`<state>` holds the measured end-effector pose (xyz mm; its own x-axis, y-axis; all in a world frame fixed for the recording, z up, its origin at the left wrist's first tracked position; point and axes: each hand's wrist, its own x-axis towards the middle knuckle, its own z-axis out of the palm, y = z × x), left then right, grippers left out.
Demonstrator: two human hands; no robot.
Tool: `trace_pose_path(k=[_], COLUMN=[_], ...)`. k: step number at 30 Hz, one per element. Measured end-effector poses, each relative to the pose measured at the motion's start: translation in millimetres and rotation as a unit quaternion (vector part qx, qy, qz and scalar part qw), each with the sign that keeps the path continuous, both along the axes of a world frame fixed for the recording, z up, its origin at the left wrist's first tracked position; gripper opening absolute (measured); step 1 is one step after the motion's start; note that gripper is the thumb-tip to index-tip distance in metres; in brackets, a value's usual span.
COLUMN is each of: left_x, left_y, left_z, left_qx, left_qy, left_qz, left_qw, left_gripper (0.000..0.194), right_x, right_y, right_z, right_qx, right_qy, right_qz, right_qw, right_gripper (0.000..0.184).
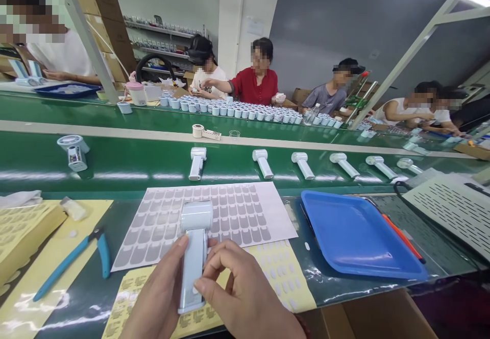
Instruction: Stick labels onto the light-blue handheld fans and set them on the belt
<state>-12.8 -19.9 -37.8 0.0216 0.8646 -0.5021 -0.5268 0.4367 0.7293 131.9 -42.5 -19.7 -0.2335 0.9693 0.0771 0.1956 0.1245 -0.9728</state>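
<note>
My left hand (158, 293) grips the handle of a white handheld fan (193, 247), which points away from me. My right hand (245, 290) is curled beside it, thumb and fingertips pressed on the lower part of the handle. Right behind the fan lies a white sheet of grey stickers (229, 214), and under my hands sits a yellow sticker backing sheet (275, 270).
Blue-handled pliers (76, 257) lie at the left and a blue tray (356, 237) at the right. Several white fans (264, 163) rest in a row on the green conveyor belt (126, 168). Other people sit across the belt behind rows of small white cups (229, 109).
</note>
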Motion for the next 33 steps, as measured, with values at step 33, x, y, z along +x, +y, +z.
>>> trace_pose_path(k=[33], left_x=[-70], left_y=[155], left_z=[30.9], left_qx=[0.107], left_qy=[0.175], left_qz=[0.058], left_qw=[0.977], left_gripper=[0.03], right_x=[81], right_y=[128], right_z=[-38.7], right_qx=[0.076], right_qy=[-0.329], right_qz=[-0.238], right_qw=[0.911], right_gripper=[0.046])
